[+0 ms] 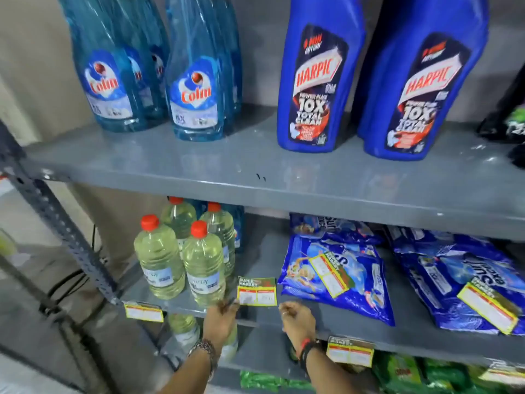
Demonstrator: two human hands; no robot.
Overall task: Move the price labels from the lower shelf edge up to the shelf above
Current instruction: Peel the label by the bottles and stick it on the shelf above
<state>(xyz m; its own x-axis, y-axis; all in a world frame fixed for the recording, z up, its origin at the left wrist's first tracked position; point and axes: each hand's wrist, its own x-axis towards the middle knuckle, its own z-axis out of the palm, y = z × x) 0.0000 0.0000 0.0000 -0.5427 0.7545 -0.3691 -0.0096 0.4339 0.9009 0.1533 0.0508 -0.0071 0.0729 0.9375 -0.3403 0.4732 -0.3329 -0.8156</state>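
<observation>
My left hand [220,319] pinches the lower left corner of a green, yellow and white price label [257,291], held upright just above the lower shelf edge [255,322]. My right hand [298,318] rests on that edge just right of the label, fingers curled, holding nothing I can see. Two more price labels are stuck on the lower shelf edge, one at the left [144,311] and one at the right [350,351]. The grey shelf above [255,191] has a bare front edge.
Clear bottles with red caps [203,265] stand just left of the held label. Blue detergent bags [335,268] lie to the right, with labels lying on them. Blue Colin [196,81] and Harpic bottles [318,81] stand on the upper shelf. A perforated upright [56,223] runs at the left.
</observation>
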